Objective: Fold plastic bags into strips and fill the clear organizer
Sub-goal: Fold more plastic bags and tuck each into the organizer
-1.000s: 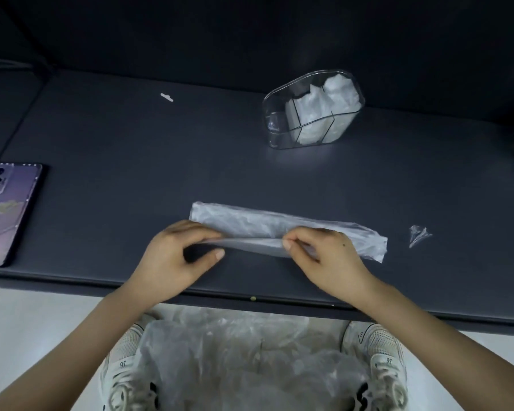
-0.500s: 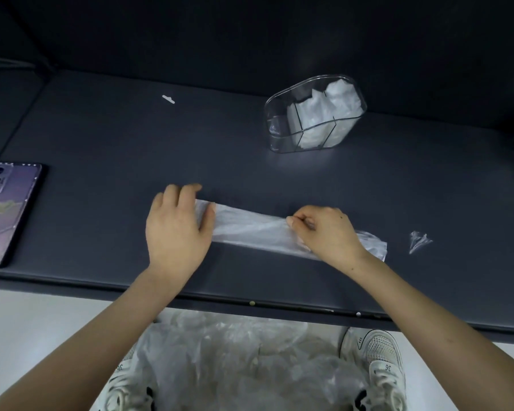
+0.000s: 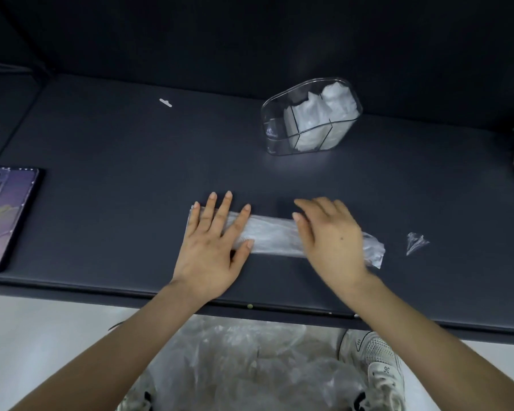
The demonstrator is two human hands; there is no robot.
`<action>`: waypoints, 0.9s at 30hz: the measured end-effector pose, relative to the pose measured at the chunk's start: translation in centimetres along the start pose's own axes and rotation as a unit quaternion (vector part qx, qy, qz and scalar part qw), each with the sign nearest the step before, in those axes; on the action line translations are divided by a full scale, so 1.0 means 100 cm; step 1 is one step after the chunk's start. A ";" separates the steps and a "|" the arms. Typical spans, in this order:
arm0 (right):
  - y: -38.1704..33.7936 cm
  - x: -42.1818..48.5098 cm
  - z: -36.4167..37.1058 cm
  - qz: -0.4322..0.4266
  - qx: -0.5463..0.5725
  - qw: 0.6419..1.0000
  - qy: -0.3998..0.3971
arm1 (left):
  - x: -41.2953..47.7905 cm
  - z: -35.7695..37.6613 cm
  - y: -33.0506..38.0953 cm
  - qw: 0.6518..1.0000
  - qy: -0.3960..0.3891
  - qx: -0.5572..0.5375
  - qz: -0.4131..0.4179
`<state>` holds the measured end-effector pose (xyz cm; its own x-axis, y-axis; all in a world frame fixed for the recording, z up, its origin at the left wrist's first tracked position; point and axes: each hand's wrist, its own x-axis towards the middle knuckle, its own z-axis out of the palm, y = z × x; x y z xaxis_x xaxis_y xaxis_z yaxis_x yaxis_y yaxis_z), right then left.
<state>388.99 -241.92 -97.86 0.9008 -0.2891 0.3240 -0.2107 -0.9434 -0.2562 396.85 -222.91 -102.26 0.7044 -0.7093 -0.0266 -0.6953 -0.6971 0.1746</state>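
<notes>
A clear plastic bag, folded into a long narrow strip (image 3: 272,236), lies flat on the dark table (image 3: 116,161) near its front edge. My left hand (image 3: 217,244) presses on the strip's left end with straight, spread fingers. My right hand (image 3: 328,232) lies flat on the strip's right part, slightly blurred; the strip's crumpled right end sticks out beyond it. The clear organizer (image 3: 310,117) stands at the back, right of centre, with white folded bags in its right compartments; its left compartment looks empty.
A phone (image 3: 5,215) lies face down at the table's left edge. A small scrap of clear plastic (image 3: 416,241) sits right of the strip, a white bit (image 3: 165,102) far back. A heap of loose plastic bags (image 3: 235,369) lies on the floor between my shoes.
Both hands let go of the pinched long edge after folding it over. They now lie flat on the strip, and the right hand has slid toward the right end.
</notes>
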 end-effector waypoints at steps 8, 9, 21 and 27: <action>-0.009 -0.032 0.037 -0.080 -0.038 0.977 -0.193 | 0.001 0.001 0.000 1.000 0.009 0.002 -0.013; 0.003 -0.038 0.031 -0.061 -0.049 0.978 -0.194 | 0.001 0.000 0.000 1.000 0.006 0.004 -0.012; 0.040 -0.016 -0.005 0.046 -0.070 0.994 -0.072 | 0.010 -0.004 -0.016 0.999 -0.015 0.007 0.048; 0.034 -0.010 0.000 0.055 0.001 0.988 -0.148 | 0.024 -0.019 -0.021 0.995 0.037 -0.025 0.090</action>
<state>387.35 -244.83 -99.07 0.9439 -0.3299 0.0146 -0.3132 -0.9086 -0.2762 400.29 -223.00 -100.83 0.5783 -0.8118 0.0814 -0.8049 -0.5514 0.2193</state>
